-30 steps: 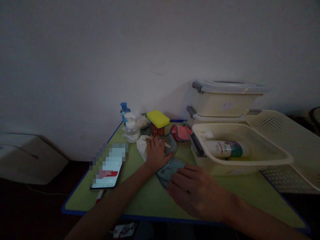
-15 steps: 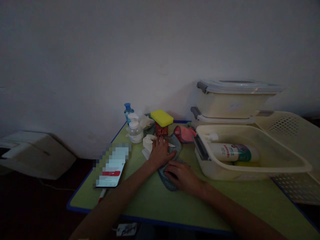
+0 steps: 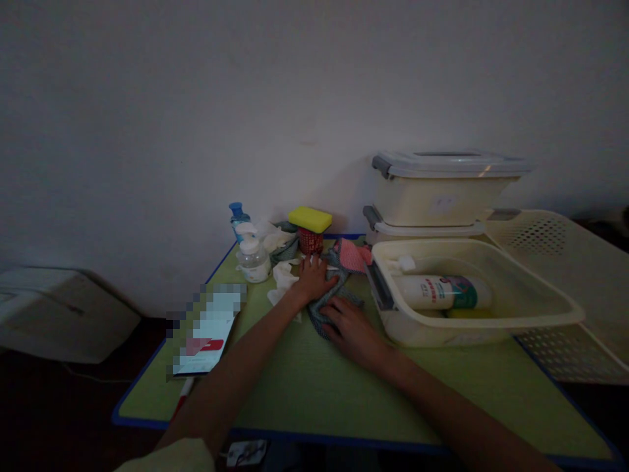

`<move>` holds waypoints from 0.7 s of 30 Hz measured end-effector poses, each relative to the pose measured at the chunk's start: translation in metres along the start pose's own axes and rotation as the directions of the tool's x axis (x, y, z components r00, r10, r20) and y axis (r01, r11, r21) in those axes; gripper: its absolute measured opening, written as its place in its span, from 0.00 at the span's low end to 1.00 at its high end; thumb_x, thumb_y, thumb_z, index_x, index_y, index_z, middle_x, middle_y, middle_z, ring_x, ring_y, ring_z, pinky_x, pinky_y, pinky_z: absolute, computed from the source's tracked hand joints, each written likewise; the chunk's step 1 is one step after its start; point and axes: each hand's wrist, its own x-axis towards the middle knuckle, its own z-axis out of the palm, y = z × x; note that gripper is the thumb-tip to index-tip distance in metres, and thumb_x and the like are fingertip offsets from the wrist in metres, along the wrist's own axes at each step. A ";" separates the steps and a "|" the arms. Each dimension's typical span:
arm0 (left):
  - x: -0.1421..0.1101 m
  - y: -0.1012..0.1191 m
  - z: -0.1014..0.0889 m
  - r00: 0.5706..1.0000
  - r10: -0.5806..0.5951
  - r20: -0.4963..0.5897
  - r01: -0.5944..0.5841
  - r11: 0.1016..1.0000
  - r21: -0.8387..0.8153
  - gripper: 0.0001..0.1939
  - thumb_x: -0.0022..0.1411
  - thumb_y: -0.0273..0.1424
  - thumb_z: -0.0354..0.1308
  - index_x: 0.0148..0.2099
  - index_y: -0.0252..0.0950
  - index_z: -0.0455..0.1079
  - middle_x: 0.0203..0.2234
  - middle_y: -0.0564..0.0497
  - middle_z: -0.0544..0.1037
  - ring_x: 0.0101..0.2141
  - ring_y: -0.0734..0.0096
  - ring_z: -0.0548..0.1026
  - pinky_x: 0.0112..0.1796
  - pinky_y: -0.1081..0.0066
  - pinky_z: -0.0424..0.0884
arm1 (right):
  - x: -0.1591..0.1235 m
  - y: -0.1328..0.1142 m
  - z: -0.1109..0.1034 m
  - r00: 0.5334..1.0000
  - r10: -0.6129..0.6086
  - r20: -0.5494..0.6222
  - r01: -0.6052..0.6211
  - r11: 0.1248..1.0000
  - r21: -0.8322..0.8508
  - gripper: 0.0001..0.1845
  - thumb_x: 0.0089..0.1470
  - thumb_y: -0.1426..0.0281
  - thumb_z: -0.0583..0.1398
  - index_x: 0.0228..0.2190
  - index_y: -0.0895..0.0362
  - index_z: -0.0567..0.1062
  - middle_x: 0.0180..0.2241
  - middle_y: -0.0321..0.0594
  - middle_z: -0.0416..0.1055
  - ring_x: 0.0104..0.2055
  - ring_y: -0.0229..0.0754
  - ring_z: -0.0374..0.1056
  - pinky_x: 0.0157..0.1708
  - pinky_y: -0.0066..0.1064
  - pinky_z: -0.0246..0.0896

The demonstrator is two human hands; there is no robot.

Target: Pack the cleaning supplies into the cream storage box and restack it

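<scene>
A grey-blue cloth [image 3: 339, 288] lies crumpled on the green table, with both my hands on it. My left hand [image 3: 313, 280] lies on the cloth's far left part, thumb stretched out to the right and the other fingers pointing forward. Under its fingertips a thin white thing shows at either side, too covered to name. Lower right, my right hand [image 3: 346, 324] rests on the cloth's near edge with its fingers apart and slightly bent. Crumpled white tissue [image 3: 284, 278] lies left of my left hand. Just behind the cloth is a pink cloth [image 3: 351, 255].
Behind stand a red patterned container [image 3: 310, 242] with a yellow sponge [image 3: 309, 219] on it, a pump bottle [image 3: 254, 262] and a blue bottle [image 3: 237, 215]. At left lies a phone [image 3: 209, 334]. A cream bin [image 3: 442, 334] holding a white bottle [image 3: 427, 292] stands at right, before stacked lidded boxes [image 3: 442, 196].
The view has shifted slightly. My left hand has slid a little forward on the cloth, and my right hand's fingers have straightened somewhat. The cloth's near edge has moved away from me.
</scene>
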 end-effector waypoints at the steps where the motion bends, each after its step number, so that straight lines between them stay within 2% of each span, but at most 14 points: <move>1: 0.002 0.001 0.000 1.000 -0.017 0.003 0.017 1.000 0.015 0.28 0.61 0.44 0.44 0.56 0.30 0.58 0.56 0.35 0.57 0.56 0.48 0.55 0.53 0.53 0.52 | 0.000 0.001 0.000 1.000 0.007 -0.011 -0.007 1.000 0.007 0.11 0.53 0.73 0.56 0.40 0.59 0.70 0.41 0.45 0.66 0.45 0.45 0.62 0.46 0.38 0.59; 6: 0.001 0.012 -0.006 0.998 -0.061 0.018 0.058 0.993 0.104 0.28 0.63 0.42 0.40 0.58 0.28 0.55 0.56 0.34 0.59 0.57 0.47 0.55 0.53 0.54 0.53 | 0.002 0.005 0.002 0.999 0.027 -0.042 -0.026 1.000 0.014 0.11 0.53 0.74 0.55 0.40 0.59 0.70 0.41 0.46 0.65 0.44 0.45 0.62 0.46 0.39 0.58; 10: -0.011 0.020 -0.024 0.997 -0.073 0.017 0.069 0.985 0.159 0.25 0.62 0.40 0.44 0.54 0.26 0.61 0.51 0.33 0.66 0.54 0.44 0.59 0.51 0.50 0.54 | 0.003 0.005 0.002 0.999 0.047 -0.018 -0.047 0.999 -0.011 0.10 0.52 0.74 0.56 0.39 0.60 0.71 0.41 0.47 0.65 0.44 0.46 0.61 0.45 0.38 0.59; 13: -0.024 0.014 -0.041 0.996 -0.050 -0.067 0.059 0.988 0.143 0.24 0.60 0.37 0.49 0.55 0.30 0.59 0.49 0.36 0.68 0.52 0.48 0.63 0.52 0.45 0.50 | 0.003 0.005 0.001 0.999 0.041 -0.011 -0.041 0.999 -0.025 0.10 0.53 0.73 0.55 0.38 0.61 0.71 0.41 0.47 0.65 0.44 0.46 0.61 0.44 0.38 0.59; 15: -0.033 0.003 -0.048 0.986 -0.099 -0.133 0.116 0.985 0.126 0.25 0.59 0.38 0.50 0.57 0.33 0.57 0.50 0.37 0.67 0.53 0.48 0.62 0.52 0.41 0.47 | 0.003 0.006 0.001 1.000 0.024 -0.014 -0.024 0.999 -0.028 0.11 0.53 0.73 0.55 0.39 0.61 0.71 0.42 0.47 0.65 0.45 0.46 0.60 0.45 0.38 0.58; 18: -0.048 -0.014 -0.041 0.958 -0.227 -0.173 0.251 0.959 0.133 0.28 0.60 0.43 0.48 0.59 0.34 0.55 0.55 0.34 0.61 0.55 0.43 0.58 0.51 0.38 0.48 | 0.002 0.007 0.002 1.000 0.006 -0.024 -0.007 1.000 -0.027 0.12 0.54 0.73 0.55 0.41 0.61 0.70 0.42 0.47 0.65 0.45 0.46 0.60 0.46 0.38 0.57; 21: -0.060 -0.023 -0.018 0.954 -0.253 -0.159 0.274 0.953 0.129 0.30 0.61 0.44 0.45 0.60 0.32 0.54 0.58 0.31 0.56 0.57 0.40 0.53 0.50 0.40 0.52 | 0.002 0.008 0.003 1.000 0.001 -0.027 -0.002 1.000 -0.026 0.12 0.54 0.72 0.54 0.41 0.60 0.70 0.43 0.46 0.64 0.45 0.46 0.60 0.46 0.38 0.57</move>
